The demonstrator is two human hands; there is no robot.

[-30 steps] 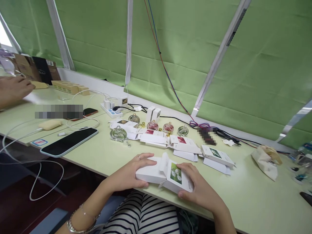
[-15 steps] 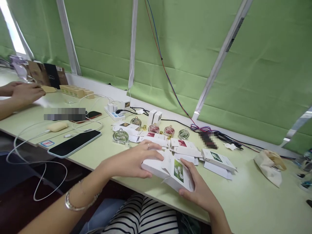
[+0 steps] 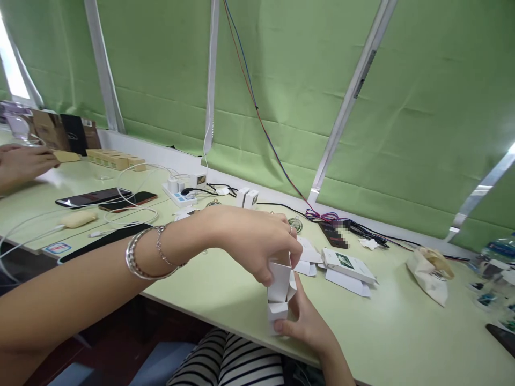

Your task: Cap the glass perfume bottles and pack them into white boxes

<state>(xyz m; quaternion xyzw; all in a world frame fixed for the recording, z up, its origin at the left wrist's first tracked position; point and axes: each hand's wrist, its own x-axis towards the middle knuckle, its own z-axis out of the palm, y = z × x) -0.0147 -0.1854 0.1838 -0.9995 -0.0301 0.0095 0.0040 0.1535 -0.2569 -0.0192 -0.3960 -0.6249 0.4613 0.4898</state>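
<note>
Near the table's front edge a small white carton stands upright. My right hand wraps round its lower part, thumb on the near side. From its top rises a white inner piece, which my left hand grips from above. Flaps stick out where the two parts meet. Right of them lies a flat white carton with a green picture and an opened flap. Another white carton is partly covered by my left hand. A round glass bottle shows behind it; my left arm hides most of the others.
Two small white boxes stand near a power strip. Phones and white cables lie at left, near another person's hand. A cloth pouch is at right. Black cables run along the wall.
The carton has been turned from lying tilted to upright. My left hand has moved right, over its top, and my right hand now holds it lower down. The view has shifted slightly.
</note>
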